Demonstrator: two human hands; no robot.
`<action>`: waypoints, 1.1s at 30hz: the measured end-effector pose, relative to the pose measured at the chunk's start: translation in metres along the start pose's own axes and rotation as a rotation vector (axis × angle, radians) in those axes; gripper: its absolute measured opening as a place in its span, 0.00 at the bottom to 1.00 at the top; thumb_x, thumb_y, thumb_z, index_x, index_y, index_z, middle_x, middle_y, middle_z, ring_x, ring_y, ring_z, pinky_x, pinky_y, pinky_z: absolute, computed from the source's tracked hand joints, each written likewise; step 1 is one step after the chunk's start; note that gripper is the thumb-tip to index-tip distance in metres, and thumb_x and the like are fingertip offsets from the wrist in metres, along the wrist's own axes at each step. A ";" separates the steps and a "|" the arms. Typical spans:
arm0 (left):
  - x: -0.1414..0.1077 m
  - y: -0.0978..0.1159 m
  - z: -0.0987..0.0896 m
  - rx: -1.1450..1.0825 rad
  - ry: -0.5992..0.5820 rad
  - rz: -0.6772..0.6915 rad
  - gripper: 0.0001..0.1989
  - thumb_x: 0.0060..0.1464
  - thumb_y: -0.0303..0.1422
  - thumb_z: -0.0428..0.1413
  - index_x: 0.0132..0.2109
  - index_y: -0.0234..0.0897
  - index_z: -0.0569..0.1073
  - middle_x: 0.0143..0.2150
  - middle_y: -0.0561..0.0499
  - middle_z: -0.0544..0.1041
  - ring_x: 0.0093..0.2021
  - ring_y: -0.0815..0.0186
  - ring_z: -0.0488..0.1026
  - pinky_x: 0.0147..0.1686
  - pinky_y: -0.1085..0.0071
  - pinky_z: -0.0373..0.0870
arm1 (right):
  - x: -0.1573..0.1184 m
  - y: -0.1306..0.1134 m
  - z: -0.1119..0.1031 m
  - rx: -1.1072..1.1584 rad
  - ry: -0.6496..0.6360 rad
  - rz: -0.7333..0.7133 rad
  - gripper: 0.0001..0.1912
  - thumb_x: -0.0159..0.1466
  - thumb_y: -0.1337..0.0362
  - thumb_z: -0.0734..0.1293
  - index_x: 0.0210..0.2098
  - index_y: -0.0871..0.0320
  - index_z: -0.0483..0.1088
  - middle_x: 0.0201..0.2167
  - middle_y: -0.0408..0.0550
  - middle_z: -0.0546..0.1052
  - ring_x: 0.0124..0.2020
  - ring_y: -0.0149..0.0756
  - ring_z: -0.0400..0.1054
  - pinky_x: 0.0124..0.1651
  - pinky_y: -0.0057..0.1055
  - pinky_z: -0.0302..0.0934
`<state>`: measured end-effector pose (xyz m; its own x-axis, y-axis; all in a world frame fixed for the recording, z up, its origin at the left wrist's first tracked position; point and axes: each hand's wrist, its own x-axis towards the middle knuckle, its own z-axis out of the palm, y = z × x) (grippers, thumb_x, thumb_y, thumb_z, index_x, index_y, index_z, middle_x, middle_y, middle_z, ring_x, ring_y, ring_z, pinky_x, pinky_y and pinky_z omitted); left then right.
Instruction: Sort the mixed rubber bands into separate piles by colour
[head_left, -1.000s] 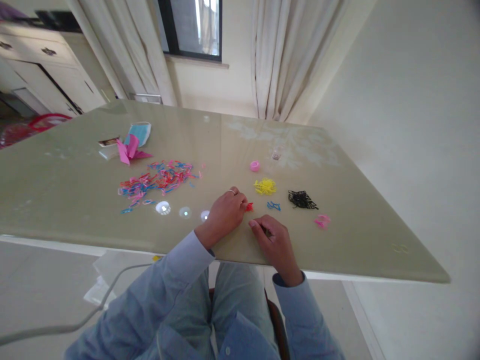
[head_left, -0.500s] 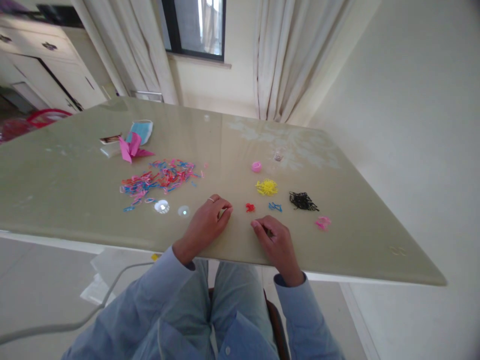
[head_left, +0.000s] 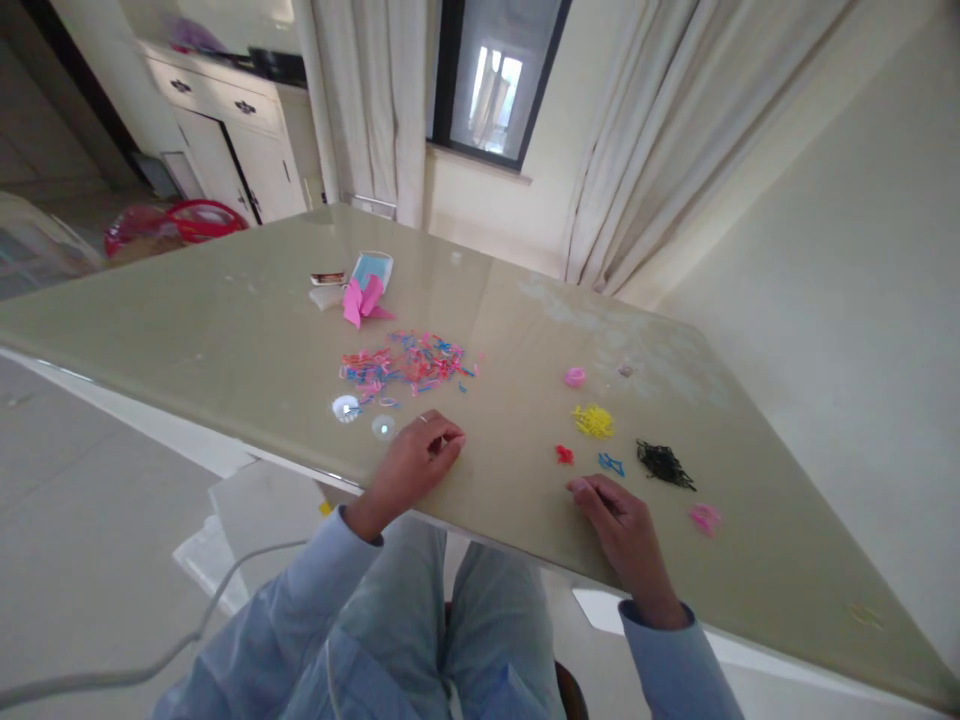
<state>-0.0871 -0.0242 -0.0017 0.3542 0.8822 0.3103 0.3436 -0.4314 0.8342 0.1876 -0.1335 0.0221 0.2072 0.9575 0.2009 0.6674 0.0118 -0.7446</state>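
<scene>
Our right hand (head_left: 622, 530) bends over the tabletop (head_left: 510, 480), fingers closed (on what, if anything, we cannot tell), beside the red bands (head_left: 564, 455) and blue bands (head_left: 611, 464). Our left hand (head_left: 412, 462), its fingers pinched, contents hidden, is near the mixed pile (head_left: 431, 366). Beyond, black bands (head_left: 664, 465) and yellow bands (head_left: 594, 421) lie apart, probably so colours don't mingle.

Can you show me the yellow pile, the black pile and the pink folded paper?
Yellow pile (head_left: 593, 421): head view, its middle.
Black pile (head_left: 664, 465): head view, its middle.
Pink folded paper (head_left: 363, 302): head view, near its centre.
</scene>
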 end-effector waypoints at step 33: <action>0.000 -0.004 0.003 -0.160 0.114 -0.003 0.06 0.58 0.29 0.54 0.33 0.36 0.75 0.31 0.51 0.75 0.31 0.68 0.69 0.34 0.71 0.63 | 0.200 -0.087 0.119 -0.779 -0.506 -0.455 0.14 0.70 0.63 0.60 0.43 0.57 0.78 0.43 0.52 0.74 0.41 0.37 0.69 0.43 0.28 0.58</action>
<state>-0.0860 -0.0232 -0.0070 0.2495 0.9029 0.3501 0.1983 -0.4015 0.8941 0.0860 0.0917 0.0514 -0.3855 0.9204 -0.0650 0.9226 0.3857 -0.0105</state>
